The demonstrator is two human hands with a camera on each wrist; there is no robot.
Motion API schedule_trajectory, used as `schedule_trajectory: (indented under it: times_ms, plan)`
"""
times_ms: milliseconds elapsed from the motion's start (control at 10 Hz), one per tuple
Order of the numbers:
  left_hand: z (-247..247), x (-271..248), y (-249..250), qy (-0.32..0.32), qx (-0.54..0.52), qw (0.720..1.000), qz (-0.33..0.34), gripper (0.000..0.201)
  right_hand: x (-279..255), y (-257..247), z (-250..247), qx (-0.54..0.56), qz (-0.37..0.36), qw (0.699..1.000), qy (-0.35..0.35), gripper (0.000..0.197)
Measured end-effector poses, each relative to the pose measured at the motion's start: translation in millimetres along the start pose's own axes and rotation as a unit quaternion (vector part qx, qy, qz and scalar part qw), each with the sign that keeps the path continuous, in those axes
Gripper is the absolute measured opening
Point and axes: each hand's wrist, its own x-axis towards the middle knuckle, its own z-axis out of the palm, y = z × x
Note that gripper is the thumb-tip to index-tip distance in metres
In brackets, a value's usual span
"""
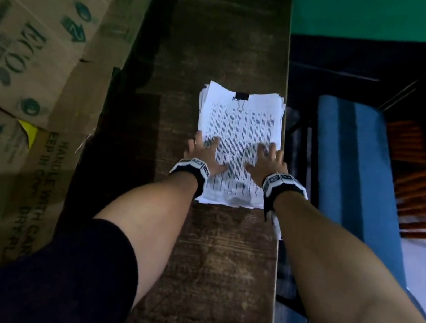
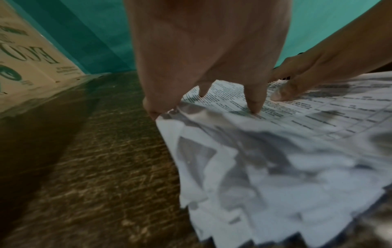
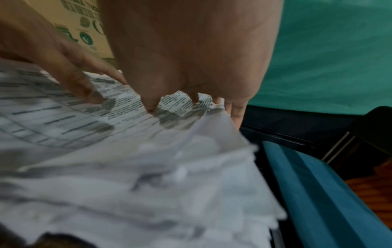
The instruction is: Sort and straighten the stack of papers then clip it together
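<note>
A stack of printed white papers [image 1: 239, 126] lies on the dark wooden table [image 1: 212, 35], near its right edge. A black binder clip [image 1: 241, 96] sits on the stack's far edge. My left hand [image 1: 202, 151] presses flat on the stack's left side, fingers spread, and my right hand [image 1: 267, 161] presses flat on its right side. In the left wrist view the left fingertips [image 2: 254, 107] touch the top sheet of the papers [image 2: 275, 159], whose near edges are uneven. In the right wrist view the right fingertips [image 3: 150, 105] rest on the top sheet of the papers [image 3: 127, 167].
Printed cardboard boxes [image 1: 29, 48] stand along the table's left side. A blue padded seat [image 1: 353, 167] sits below the table's right edge. A green wall [image 1: 369, 13] is behind the table.
</note>
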Motion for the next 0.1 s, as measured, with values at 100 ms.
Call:
schedule_trajectory:
  times_ms: [100]
  plan:
    - [-2.0, -4.0, -2.4, -0.009, -0.015, 1.000, 0.008, 0.089, -4.3, -1.9, -2.0, 0.008, 0.007, 1.000, -0.020, 0.077]
